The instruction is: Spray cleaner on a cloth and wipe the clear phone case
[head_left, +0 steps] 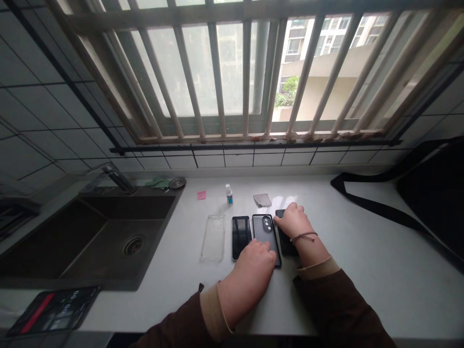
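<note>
My left hand (254,261) is closed over the lower part of a black-rimmed phone case (261,232) with a camera cutout at its top; the fingertips are partly hidden. To its right, my right hand (294,223) bends over the top of a black phone-like slab (287,245), thumb at its left edge and fingers curled at its upper end. Just left of the case lies a phone (240,234) with a dark screen. Further left is a clear phone case (213,239). All lie flat on the white counter (181,299).
Behind the row are a small white spray bottle (229,194), a grey cloth (262,200) and a pink note (201,195). At left is a sink (155,251) with a faucet (119,178). A tablet-like timer (54,309) lies front left; a black strap (377,205) crosses the right.
</note>
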### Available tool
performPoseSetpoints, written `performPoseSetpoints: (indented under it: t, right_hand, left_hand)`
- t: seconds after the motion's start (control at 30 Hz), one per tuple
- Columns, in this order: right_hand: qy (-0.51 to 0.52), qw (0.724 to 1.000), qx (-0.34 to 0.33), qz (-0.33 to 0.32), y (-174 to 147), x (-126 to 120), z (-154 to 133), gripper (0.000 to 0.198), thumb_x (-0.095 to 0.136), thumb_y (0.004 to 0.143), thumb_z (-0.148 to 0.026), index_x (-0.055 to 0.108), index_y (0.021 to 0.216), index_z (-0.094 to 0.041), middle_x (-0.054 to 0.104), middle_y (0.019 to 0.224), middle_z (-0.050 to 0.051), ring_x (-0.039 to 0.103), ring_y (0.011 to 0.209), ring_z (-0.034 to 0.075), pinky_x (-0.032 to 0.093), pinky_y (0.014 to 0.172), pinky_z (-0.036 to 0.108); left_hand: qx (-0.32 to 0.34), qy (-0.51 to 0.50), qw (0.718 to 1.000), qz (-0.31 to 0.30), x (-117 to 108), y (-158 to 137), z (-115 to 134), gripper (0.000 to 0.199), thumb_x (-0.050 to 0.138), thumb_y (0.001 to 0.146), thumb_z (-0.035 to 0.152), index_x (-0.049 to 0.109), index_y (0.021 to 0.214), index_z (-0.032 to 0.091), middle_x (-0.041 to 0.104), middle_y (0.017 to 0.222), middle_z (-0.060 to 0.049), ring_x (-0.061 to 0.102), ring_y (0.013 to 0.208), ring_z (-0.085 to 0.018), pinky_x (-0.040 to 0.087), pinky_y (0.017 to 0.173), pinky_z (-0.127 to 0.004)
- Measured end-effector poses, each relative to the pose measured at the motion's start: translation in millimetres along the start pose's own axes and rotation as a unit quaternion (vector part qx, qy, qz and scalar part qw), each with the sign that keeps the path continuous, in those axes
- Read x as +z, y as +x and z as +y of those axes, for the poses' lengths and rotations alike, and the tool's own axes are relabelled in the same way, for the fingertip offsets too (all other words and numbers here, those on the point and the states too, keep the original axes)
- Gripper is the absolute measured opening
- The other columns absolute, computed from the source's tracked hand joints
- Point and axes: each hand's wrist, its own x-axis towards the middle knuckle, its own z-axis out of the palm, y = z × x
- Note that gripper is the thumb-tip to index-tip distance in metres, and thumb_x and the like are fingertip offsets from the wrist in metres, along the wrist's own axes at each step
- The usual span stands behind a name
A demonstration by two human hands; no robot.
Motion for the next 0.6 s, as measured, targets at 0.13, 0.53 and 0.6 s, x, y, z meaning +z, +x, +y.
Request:
performPoseSetpoints:
  t: [0.13, 0.53, 0.6]
  right_hand:
    - [-0.032, 0.999, -0.012, 0.005, -2, -4, 0, 0.056, 0.068, 0.09, -0.043, 0.061, 0.128, -0.002, 0.063, 0.126, 0.03, 0.062, 0.123, 0.039, 0.05, 0.1, 0.043]
    - [-0.098, 0.992, -0.075, 0.007, -3, -3, 1, 0.043, 0.064, 0.094, -0.039, 0.073, 0.117, -0.004, 0.072, 0.116, 0.027, 0.06, 0.12, 0.04, 0.046, 0.1, 0.046]
    - [-0.098, 0.992, -0.078, 0.008, -3, -3, 0, 0.041, 0.064, 0.095, -0.038, 0.074, 0.115, -0.005, 0.073, 0.114, 0.026, 0.059, 0.12, 0.04, 0.046, 0.099, 0.046]
  left_hand:
    - [-0.002, -0.012, 1.0, 0.016, -2, -2, -2, 0.017, 0.058, 0.098, 0.012, 0.074, 0.099, 0.018, 0.072, 0.117, -0.014, 0.068, 0.11, -0.03, 0.048, 0.114, -0.047]
    - [0.005, -0.052, 0.998, 0.044, -16, -7, 5, 0.011, 0.067, 0.098, 0.021, 0.073, 0.104, 0.014, 0.072, 0.119, -0.017, 0.068, 0.115, -0.033, 0.045, 0.118, -0.054]
    - [0.024, -0.14, 0.985, 0.096, -38, -17, 10, 0.015, 0.068, 0.099, 0.028, 0.074, 0.108, 0.016, 0.074, 0.12, -0.015, 0.069, 0.115, -0.033, 0.048, 0.115, -0.053]
